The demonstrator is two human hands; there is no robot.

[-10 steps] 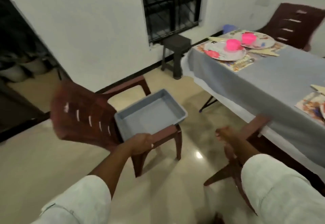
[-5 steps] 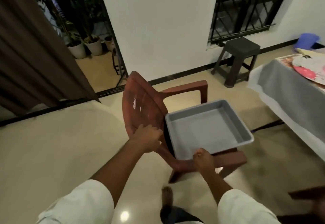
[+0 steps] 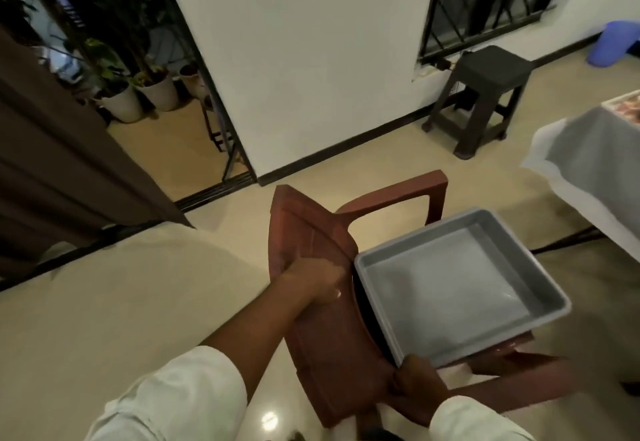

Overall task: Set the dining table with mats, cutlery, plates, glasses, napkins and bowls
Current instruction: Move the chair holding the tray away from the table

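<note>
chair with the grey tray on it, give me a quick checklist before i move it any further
1. Left hand grips the chair backrest: ok.
2. Right hand has a grip on the chair's near edge by the tray: ok.
3. Tray sits flat on the seat: not ok, its right corner overhangs.
4. Tray holds nothing that could spill: ok.
5. Path to the table is free of the stool: ok, the stool stands by the wall.
6. All chair legs on the floor: cannot tell.

Single head-worn wide-angle view, looking steeply down and forward at close range onto a brown plastic chair [image 3: 322,319]; doorway at 11 o'clock, cloth-covered surface [image 3: 588,166] at 2 o'clock.
</note>
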